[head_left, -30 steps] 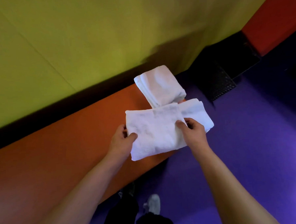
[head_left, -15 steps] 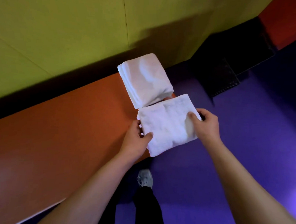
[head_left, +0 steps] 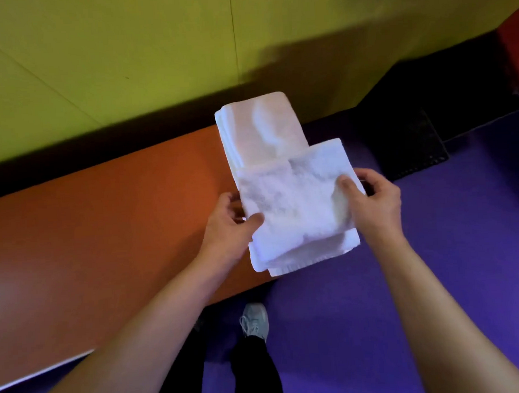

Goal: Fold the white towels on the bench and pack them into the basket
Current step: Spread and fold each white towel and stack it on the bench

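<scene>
Folded towel (head_left: 295, 212) pinched by both hands, overlapping towel stack (head_left: 263, 130) on bench (head_left: 103, 228).

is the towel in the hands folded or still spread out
Folded. The held towel is a compact rectangle with layered edges showing at its near end, pinched by the left hand and right hand.

The person's forearms were bare, with no sleeves visible. They wore dark trousers (head_left: 255, 373) and a light grey lace-up sneaker (head_left: 255, 318). Both hands (head_left: 228, 228) (head_left: 373, 204) were bare, without gloves.
</scene>
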The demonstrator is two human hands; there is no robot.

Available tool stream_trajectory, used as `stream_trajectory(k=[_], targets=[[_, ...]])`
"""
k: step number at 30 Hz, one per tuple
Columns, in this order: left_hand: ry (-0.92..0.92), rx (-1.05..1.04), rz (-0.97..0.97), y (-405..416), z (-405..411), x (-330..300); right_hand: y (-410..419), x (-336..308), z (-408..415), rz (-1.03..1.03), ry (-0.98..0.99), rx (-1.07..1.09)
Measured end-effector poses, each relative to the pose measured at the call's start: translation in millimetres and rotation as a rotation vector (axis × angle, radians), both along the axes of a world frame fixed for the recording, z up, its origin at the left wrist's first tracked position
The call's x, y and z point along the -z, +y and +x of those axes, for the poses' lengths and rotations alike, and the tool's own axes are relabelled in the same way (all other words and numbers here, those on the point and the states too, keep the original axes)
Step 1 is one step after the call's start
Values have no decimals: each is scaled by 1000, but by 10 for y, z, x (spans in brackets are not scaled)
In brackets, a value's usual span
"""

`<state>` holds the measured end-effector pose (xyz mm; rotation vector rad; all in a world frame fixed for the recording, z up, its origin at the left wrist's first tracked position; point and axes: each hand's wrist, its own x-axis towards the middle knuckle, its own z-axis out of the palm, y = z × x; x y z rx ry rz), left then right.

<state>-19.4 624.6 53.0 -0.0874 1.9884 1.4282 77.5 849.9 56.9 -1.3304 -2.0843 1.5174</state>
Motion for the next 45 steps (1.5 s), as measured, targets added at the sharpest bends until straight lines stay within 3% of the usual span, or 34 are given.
stream_trajectory(k=[5, 10, 16, 18, 21, 25, 33, 40, 45], targets=[[-359, -142, 160, 116, -585, -190, 366, -281, -799, 38, 64, -410], [-324, -164, 208, 222, -930, -152, 678, -347, -1632, 169, -8, -653], [-175, -120, 112, 420, -913, 52, 691, -261, -2450, 516, -147, -897], [-167, -160, 58, 443, -965, 193, 592, -110, -2624, 659, -219, -871], [-106, -44, -145, 413, -1006, 442, 355, 173, -2537, 812, -334, -710], [-29, 98, -267, 395, -968, 549, -64, 504, -1852, 938, -270, -457], [190, 273, -416, 227, -889, 510, -253, 797, -1382, 870, -296, -579], [556, 438, -604, -260, -859, 86, -647, 488, -1468, 870, -105, -618], [713, 391, -741, -827, -819, -217, -1204, 289, -1538, 809, 2, -741]])
